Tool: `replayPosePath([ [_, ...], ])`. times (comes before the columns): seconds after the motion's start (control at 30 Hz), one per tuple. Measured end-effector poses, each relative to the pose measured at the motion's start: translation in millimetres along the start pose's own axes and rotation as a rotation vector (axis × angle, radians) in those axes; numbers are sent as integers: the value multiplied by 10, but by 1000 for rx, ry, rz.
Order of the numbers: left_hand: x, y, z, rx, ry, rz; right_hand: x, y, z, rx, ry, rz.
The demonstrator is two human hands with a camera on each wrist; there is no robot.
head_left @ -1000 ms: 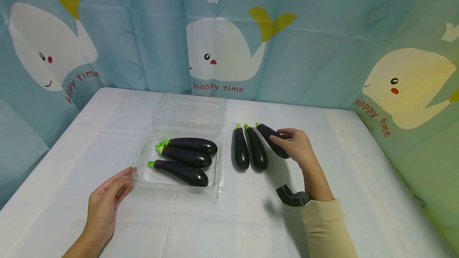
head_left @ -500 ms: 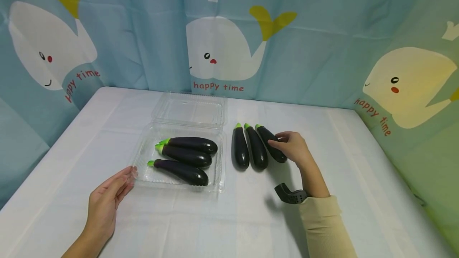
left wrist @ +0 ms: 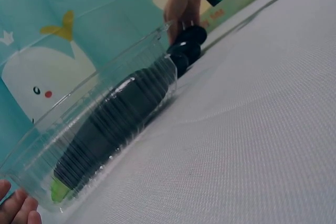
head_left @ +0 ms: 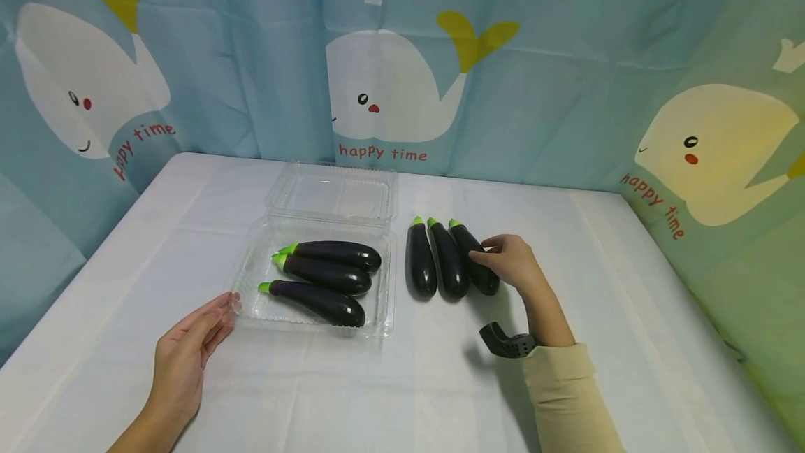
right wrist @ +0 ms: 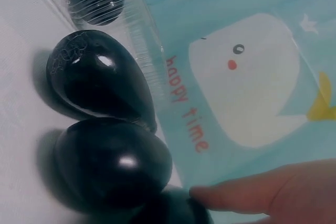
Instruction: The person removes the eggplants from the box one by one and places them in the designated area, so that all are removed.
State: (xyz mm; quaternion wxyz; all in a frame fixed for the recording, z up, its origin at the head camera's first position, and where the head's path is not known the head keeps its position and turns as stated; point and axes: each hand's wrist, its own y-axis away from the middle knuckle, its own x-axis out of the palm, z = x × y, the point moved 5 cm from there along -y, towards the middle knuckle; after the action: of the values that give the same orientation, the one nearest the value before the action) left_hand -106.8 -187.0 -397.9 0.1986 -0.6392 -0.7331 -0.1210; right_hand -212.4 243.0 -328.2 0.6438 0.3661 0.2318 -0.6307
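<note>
Near left edge of white worktop (head_left: 302,397): left hand (head_left: 182,355) at near-left corner of clear container (head_left: 385,292), fingertips meeting plastic; pinching or merely touching, cannot tell. Inside container, three eggplants (head_left: 323,275) lying crosswise, stems leftward. Lid (head_left: 333,194) folded back behind. Right of container, two eggplants (head_left: 423,261) side by side on worktop, stems pointing away. Rightmost, just beside this pair: third loose eggplant (head_left: 484,277), right hand (head_left: 512,262) with grip closed round it from above, stem end free. Judged step: lining up with the outer pair, though lifting not ruled out. Next move probably calling for steady hold on smooth skin, then clean release or lift without nudging the neighbour.
</note>
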Motion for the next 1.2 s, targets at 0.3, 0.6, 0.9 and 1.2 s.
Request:
replayPosePath([
  [0.3, -22, 12, 15, -31, -33, -19, 44, -35, -28, -10, 25, 21],
  [0.6, -20, 7, 15, -28, -26, -15, 59, -50, -45, -5, 30, 27],
  [0.9, -19, 10, 7, -29, -21, -19, 25, -38, -15, -1, 55, 17],
  [1.2, -12, -3, 8, -35, -57, -23, -46, 46, 147, -87, 63, -58],
])
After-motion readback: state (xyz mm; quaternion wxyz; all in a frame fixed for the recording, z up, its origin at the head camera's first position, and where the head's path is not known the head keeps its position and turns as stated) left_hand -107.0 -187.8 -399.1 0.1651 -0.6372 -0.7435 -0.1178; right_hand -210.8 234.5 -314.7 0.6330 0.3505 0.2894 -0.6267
